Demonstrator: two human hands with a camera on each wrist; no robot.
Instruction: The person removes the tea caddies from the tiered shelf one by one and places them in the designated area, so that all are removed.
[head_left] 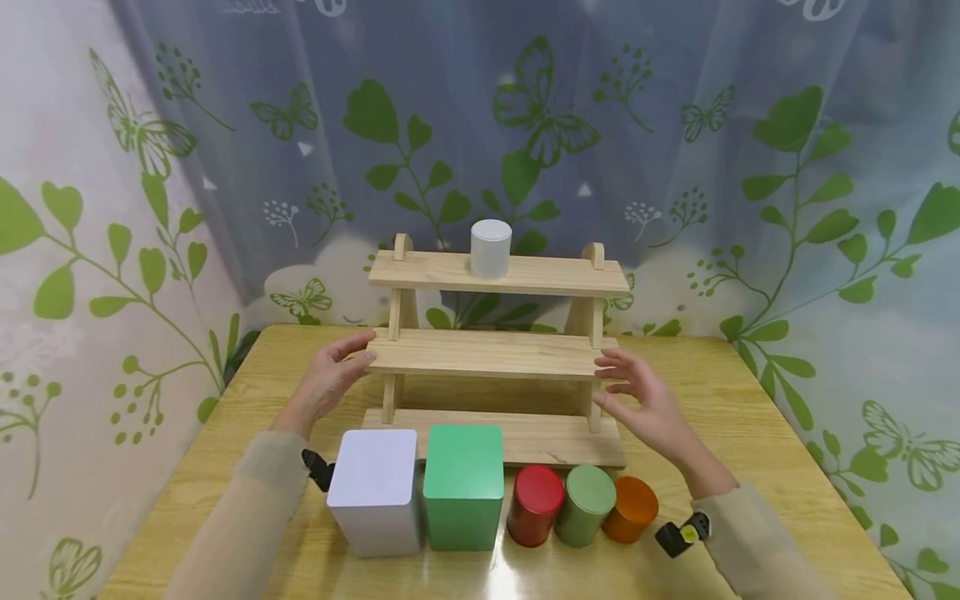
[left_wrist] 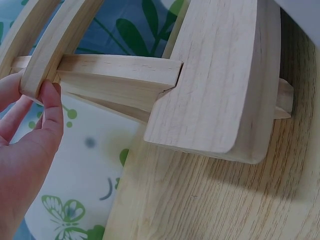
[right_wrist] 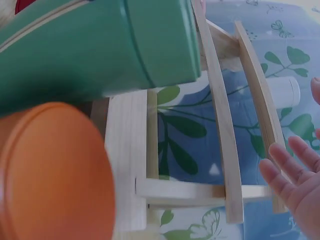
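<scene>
A three-tier wooden shelf (head_left: 487,354) stands on the table. At its left end my left hand (head_left: 333,375) pinches the middle board; in the left wrist view the thumb and fingers of that hand (left_wrist: 32,130) lie on either side of the board's end (left_wrist: 40,82). My right hand (head_left: 648,408) is beside the right end of the middle board, fingers spread and lightly bent. The right wrist view shows that hand (right_wrist: 302,187) with its fingers extended and nothing gripped. On the top board sits a white cylindrical canister (head_left: 491,250).
In front of the shelf stand a white box (head_left: 375,492), a green box (head_left: 463,487), a red canister (head_left: 537,504), a light green canister (head_left: 586,504) and an orange canister (head_left: 631,508). Behind the wooden table (head_left: 247,467) hangs a leaf-and-butterfly curtain (head_left: 450,125).
</scene>
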